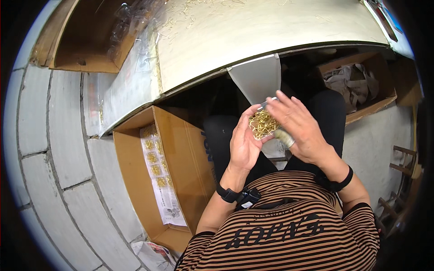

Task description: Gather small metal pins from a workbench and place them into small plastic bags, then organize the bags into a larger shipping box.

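Presently, the small clear plastic container (257, 137), filled with thin golden metal hooks (263, 123), is in front of my body, above my black-trousered legs (220, 141). My left hand (244, 145) is gripping it from the left and below, with the fingers curled around it. My right hand (302, 128) is over its right side, the fingers stretched out and not closed; it hides a part of the hooks. Near my right thumb there is a pale yellowish, blurred wrapping (284, 138), and I cannot tell exactly what it is.

Just beyond my hands a flat grey panel (256, 74) hangs under the edge of the cream-coloured table (271, 27), on which more golden hooks (190, 20) lie scattered. At my left, near my leg, stands an open brown cardboard box (181, 149); inside it small packs of golden pieces (152, 157) lie in rows upon a white printed sheet (168, 203). Farther, at the upper left, another brown cardboard box (83, 34) has transparent plastic bags (129, 27) at its side. At the right, under the table, a third cardboard box (373, 109) holds crumpled greyish material (346, 81).
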{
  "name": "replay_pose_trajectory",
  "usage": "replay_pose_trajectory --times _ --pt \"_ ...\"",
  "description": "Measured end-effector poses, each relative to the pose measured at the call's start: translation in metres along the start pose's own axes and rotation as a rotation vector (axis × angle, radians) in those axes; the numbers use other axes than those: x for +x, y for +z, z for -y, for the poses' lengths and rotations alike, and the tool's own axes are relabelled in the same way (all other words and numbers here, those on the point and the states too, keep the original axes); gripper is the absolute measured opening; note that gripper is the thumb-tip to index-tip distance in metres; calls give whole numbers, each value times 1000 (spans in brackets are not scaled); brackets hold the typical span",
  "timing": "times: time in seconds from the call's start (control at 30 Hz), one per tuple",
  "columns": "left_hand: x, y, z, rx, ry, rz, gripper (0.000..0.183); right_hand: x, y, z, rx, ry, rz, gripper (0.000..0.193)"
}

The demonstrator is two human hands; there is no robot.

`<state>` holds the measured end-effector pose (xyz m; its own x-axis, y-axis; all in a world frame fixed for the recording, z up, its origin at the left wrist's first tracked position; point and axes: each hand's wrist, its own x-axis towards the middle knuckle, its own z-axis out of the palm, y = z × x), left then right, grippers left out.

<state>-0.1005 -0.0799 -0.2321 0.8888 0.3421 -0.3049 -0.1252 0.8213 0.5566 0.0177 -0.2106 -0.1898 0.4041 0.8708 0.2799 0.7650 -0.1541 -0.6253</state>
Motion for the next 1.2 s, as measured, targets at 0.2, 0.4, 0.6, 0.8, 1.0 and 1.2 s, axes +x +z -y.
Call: replay_pose_trajectory --times 0.2,0.4,0.6,0.8,1.0,1.2 --pt "-12 -3 -8 -1 4 59 43 4 17 7 -40 -91 93 51" --pt "-20 -6 -9 32 42 11 36 14 16 11 29 -70 93 49" --pt "-20 -4 -16 25 64 -28 37 19 10 10 471 31 -47 39" --pt "-37 -15 -31 89 125 -205 33 22 13 31 351 -20 -68 35" --pt "-93 -15 -138 417 342 -365 24 20 5 20 297 80 -114 26" --pt "-240 -132 -226 538 628 -894 25 57 46 48 383 -32 80 38"
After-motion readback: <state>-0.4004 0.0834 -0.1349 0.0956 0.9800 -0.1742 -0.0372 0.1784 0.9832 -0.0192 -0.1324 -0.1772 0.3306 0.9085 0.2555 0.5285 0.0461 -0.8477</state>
